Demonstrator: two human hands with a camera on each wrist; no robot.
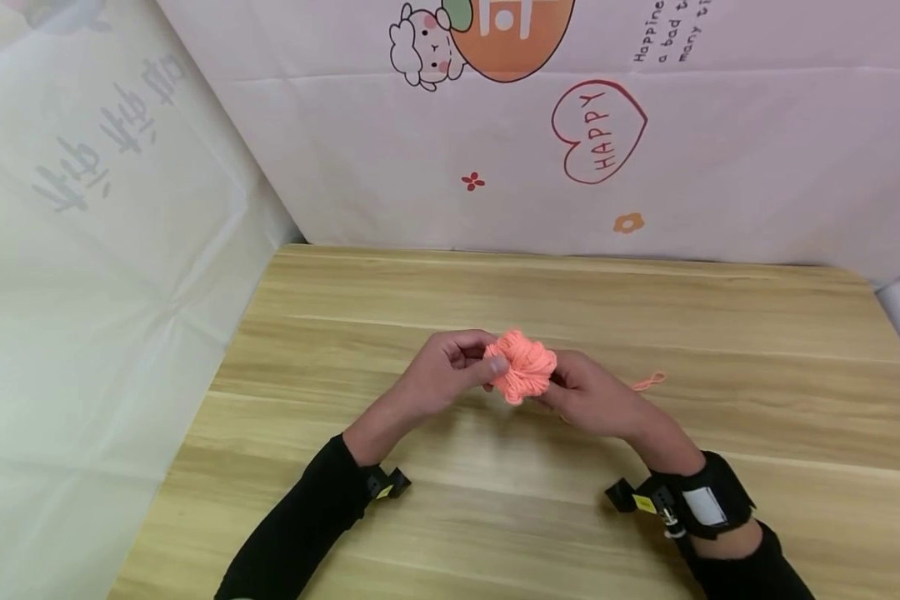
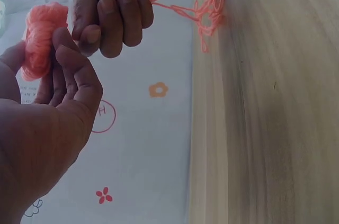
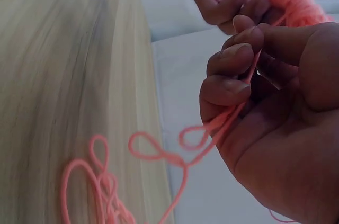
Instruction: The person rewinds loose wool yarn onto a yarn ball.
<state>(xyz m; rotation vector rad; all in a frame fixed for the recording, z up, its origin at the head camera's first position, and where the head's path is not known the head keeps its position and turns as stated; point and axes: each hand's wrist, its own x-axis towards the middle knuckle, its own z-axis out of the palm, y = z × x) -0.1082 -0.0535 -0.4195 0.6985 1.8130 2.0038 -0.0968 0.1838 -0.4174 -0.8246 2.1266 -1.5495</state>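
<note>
A coral-pink bundle of yarn [image 1: 523, 367], shaped like a puffy flower, is held above the wooden table. My left hand [image 1: 442, 372] pinches it from the left, thumb across its near face and fingers behind. On its other side, my right hand [image 1: 596, 392] has its fingers curled round a yarn strand [image 3: 253, 68] that leads from the bundle. In the right wrist view the strand passes through the fingers and comes out below in loose loops [image 3: 145, 147]. The left wrist view shows the yarn bundle [image 2: 45, 38] between thumb and fingers, just beside the right hand [image 2: 114, 15].
A loose tangle of the same yarn [image 2: 211, 9] lies on the wooden table [image 1: 390, 292] beyond the right hand; one loop [image 1: 650, 382] shows past the wrist. A white printed sheet [image 1: 345, 150] stands behind the table, another white sheet [image 1: 120, 292] at the left.
</note>
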